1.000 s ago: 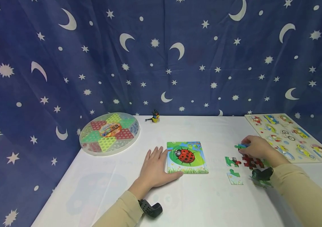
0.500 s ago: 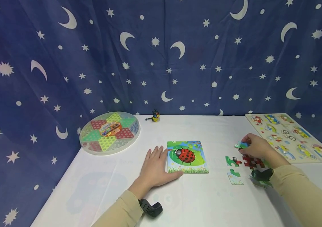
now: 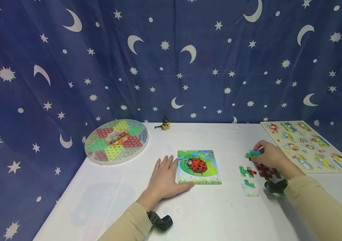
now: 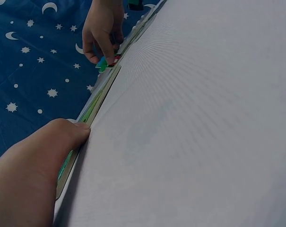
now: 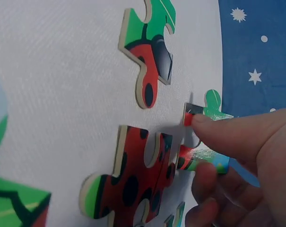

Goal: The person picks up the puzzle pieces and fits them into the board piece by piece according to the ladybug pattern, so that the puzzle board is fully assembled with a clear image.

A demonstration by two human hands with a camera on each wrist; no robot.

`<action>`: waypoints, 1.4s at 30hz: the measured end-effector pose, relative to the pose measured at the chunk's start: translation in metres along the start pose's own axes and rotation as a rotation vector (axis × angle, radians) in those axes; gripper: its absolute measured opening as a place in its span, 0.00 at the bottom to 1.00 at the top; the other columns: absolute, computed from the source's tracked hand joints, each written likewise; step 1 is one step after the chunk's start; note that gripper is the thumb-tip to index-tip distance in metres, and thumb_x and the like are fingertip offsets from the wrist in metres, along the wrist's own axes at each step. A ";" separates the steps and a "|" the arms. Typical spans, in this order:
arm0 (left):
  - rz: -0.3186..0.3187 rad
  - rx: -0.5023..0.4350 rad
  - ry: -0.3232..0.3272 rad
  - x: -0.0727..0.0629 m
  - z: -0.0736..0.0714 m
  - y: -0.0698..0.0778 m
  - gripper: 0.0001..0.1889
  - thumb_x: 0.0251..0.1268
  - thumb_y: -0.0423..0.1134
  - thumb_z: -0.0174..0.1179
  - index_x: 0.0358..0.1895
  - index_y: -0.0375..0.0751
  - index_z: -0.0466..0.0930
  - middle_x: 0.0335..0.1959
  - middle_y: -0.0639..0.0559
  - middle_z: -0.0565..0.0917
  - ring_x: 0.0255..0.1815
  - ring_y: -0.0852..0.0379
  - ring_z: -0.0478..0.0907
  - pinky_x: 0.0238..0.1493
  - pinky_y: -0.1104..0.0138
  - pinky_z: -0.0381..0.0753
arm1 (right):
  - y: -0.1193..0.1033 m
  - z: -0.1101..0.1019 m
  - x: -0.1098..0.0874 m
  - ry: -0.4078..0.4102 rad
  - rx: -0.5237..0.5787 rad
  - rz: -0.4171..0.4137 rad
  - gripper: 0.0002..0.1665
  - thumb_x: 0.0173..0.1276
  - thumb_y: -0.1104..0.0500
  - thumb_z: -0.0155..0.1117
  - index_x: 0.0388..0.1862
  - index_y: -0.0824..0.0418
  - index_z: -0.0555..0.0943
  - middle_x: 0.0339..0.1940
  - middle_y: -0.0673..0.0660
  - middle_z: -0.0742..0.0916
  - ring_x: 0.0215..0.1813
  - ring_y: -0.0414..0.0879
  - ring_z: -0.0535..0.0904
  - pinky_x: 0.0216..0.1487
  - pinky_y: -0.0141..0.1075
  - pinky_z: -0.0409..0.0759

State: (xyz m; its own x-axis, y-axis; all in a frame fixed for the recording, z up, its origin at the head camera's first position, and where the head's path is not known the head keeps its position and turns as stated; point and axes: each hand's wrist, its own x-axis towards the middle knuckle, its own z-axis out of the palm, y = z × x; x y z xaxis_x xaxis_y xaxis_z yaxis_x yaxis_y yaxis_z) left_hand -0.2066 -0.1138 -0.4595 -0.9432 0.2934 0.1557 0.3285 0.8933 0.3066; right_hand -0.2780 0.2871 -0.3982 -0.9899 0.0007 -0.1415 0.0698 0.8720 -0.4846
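A square ladybug puzzle board (image 3: 202,179) lies on the white table. Along its left side rests my left hand (image 3: 163,180), fingers extended, with the thumb at the near edge. My right hand (image 3: 271,157) pinches a jigsaw piece (image 5: 213,100) in green, blue, red and black between thumb and fingers; the fingers cover part of it. Below that hand, a red spotted piece (image 5: 133,179) joins a second red one. Left of these lies a green, red and black piece (image 3: 244,171). Closer to me is a grass-patterned piece (image 3: 250,189). More pieces are partly hidden under the right wrist.
A round Chinese checkers board (image 3: 95,157) stands at the back left. A small colourful bird figure (image 3: 165,124) sits near the far edge. At the right is a wooden vehicle peg puzzle (image 3: 306,154). Behind the table hangs a blue star-and-moon curtain (image 3: 207,60).
My right hand has shifted slightly left with the jigsaw piece, and the piece has turned a little. The left hand and the ladybug board stay as they were.
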 end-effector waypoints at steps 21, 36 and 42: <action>0.004 0.000 0.005 0.000 0.002 -0.002 0.59 0.52 0.85 0.51 0.79 0.43 0.63 0.80 0.41 0.61 0.82 0.44 0.51 0.80 0.47 0.42 | -0.022 0.007 -0.005 0.003 -0.004 -0.218 0.14 0.72 0.57 0.66 0.48 0.67 0.81 0.42 0.60 0.85 0.42 0.54 0.78 0.41 0.46 0.79; 0.004 0.000 0.005 0.000 0.002 -0.001 0.58 0.53 0.84 0.50 0.79 0.45 0.64 0.80 0.42 0.61 0.82 0.44 0.51 0.80 0.47 0.41 | -0.037 0.016 -0.002 -0.044 0.129 -0.166 0.20 0.77 0.51 0.62 0.59 0.61 0.75 0.36 0.58 0.86 0.31 0.49 0.81 0.30 0.40 0.76; 0.008 -0.006 0.014 0.001 0.002 -0.001 0.56 0.55 0.84 0.49 0.79 0.46 0.64 0.80 0.42 0.61 0.82 0.44 0.51 0.80 0.47 0.42 | -0.039 0.019 0.000 -0.059 0.146 -0.173 0.21 0.78 0.52 0.60 0.63 0.61 0.75 0.34 0.59 0.85 0.28 0.49 0.80 0.26 0.40 0.76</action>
State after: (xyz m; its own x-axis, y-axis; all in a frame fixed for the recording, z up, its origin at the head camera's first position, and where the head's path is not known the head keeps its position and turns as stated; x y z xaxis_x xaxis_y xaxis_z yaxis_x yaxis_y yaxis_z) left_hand -0.2079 -0.1136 -0.4618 -0.9397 0.2959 0.1717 0.3367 0.8888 0.3110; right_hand -0.2783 0.2440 -0.3958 -0.9801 -0.1751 -0.0939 -0.0788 0.7766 -0.6250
